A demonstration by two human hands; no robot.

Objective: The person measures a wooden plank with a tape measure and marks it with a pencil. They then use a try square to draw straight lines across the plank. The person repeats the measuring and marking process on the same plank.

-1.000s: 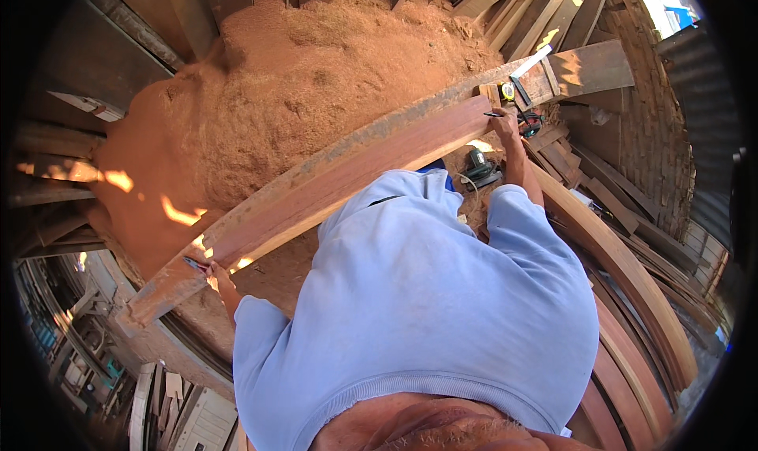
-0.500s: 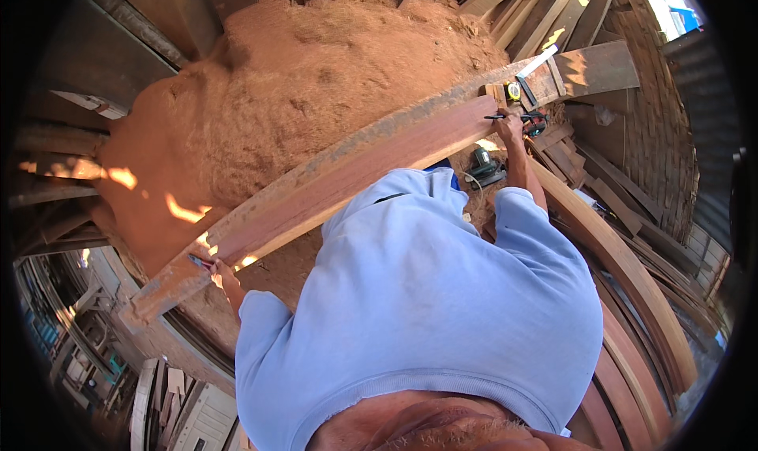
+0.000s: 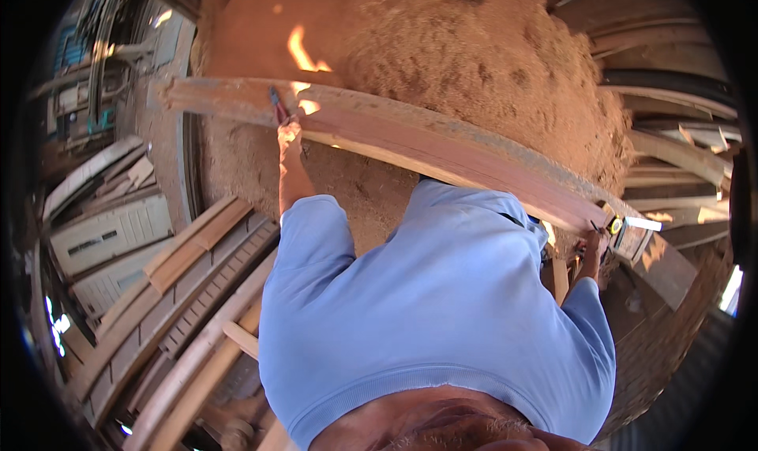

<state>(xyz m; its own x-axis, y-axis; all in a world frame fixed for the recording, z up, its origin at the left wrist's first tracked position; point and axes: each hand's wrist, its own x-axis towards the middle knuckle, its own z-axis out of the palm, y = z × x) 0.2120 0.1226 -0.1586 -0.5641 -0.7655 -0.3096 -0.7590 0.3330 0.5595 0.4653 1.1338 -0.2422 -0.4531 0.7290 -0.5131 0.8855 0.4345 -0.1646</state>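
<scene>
Reddish sawdust [image 3: 458,64] lies heaped ahead and right of the left hand [image 3: 290,130]; pale panels [image 3: 134,224] and long wooden boards [image 3: 178,265] stand stacked nearer, leftward.

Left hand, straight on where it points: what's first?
Left hand probably meets the tool at its fingertips, over the board; I can't tell whether it grips that tool. Past the board's far edge, sawdust. Depth is unclear from this one view.
</scene>
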